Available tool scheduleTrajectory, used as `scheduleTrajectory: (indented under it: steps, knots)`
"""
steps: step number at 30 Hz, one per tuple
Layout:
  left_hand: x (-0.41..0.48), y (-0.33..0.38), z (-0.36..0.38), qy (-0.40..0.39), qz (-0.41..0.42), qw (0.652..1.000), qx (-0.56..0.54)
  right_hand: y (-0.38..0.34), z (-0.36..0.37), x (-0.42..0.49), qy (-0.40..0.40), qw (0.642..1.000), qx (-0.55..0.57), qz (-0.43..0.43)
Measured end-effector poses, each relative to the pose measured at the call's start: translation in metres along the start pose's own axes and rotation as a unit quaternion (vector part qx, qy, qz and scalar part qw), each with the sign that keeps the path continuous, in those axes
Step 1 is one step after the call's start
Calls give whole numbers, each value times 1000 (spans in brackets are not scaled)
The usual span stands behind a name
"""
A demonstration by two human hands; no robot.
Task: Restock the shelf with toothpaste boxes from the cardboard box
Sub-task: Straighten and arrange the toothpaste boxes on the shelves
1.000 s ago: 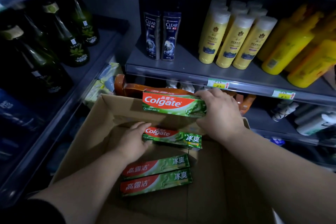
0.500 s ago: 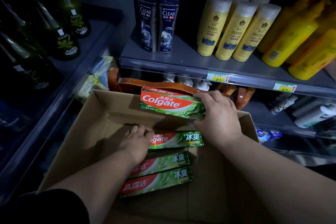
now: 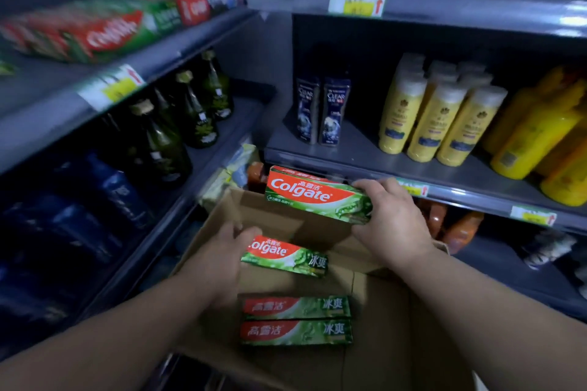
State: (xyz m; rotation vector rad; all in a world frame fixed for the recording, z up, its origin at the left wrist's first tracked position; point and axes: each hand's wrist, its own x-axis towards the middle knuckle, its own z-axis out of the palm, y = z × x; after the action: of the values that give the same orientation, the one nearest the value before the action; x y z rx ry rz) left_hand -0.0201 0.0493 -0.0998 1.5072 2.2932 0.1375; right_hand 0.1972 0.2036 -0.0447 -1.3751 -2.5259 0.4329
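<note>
An open cardboard box [image 3: 381, 327] sits below me between two shelf units. My right hand [image 3: 390, 222] grips the right end of a red-and-green Colgate toothpaste box [image 3: 311, 194], held above the carton's far edge. My left hand [image 3: 219, 260] holds the left end of a second toothpaste box [image 3: 289, 255], lifted off the carton floor. Two more toothpaste boxes [image 3: 297, 320] lie side by side on the carton floor. Stocked toothpaste boxes [image 3: 95, 28] line the upper left shelf, blurred.
Green glass bottles [image 3: 187, 117] and dark blue packs [image 3: 104, 200] fill the left shelves. On the right shelf stand two dark shampoo bottles [image 3: 322, 114] and yellow bottles [image 3: 441, 117]. Orange bottles [image 3: 454, 228] sit behind the carton on a lower shelf.
My view has tilted up, bringing the upper toothpaste shelf into sight. My left hand has lifted its toothpaste box off the carton floor. My right hand still holds its box.
</note>
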Motion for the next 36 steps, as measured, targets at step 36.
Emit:
scheduleTrajectory:
  steps: [36]
  knots:
    - [-216, -147, -284, 323, -294, 888, 145, -300, -86, 30, 80, 949, 67, -298]
